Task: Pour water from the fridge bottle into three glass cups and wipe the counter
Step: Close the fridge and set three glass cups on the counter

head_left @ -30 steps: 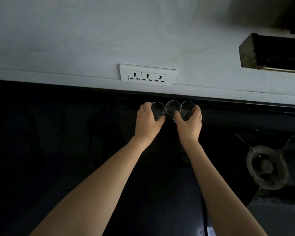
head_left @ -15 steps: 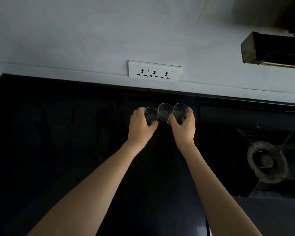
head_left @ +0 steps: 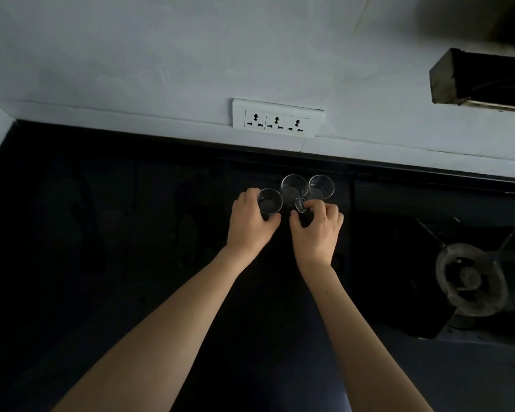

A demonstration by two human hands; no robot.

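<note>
The 3 glass cups stand on the dark counter (head_left: 107, 263) near the back wall, below the socket plate (head_left: 277, 118). The left cup (head_left: 269, 201) sits slightly forward of the other 2. The middle cup (head_left: 293, 187) and the right cup (head_left: 321, 187) stand side by side, touching or nearly so. All 3 are upright; whether they hold water cannot be told in the dim light.

The left hand (head_left: 250, 224) wraps the left cup, fingers curled behind it and thumb across the near side. The right hand (head_left: 317, 230) has its fingers curled, and its fingertips (head_left: 311, 207) pinch the small handle (head_left: 300, 206) at the near side of the middle cup.

Step in hand, as judged: positioning the cups for pouring.
1. Keep each cup flat on the counter while sliding it; do not tilt.
2. Separate the rims so that glass does not knock glass.
3. Guide the middle cup by its handle with light force only; the handle gives leverage and can tip the cup.
4. Leave open counter in front of the row for the bottle.

The fridge bottle is not in view. No cloth is in view.

Surroundings: a gas burner (head_left: 470, 281) lies well apart to the right. A dark box-shaped fitting (head_left: 476, 78) projects from the wall at upper right. Nothing stands between the hands and the cups. The low light and dark counter make clear glass hard to see; this is the main hazard
</note>
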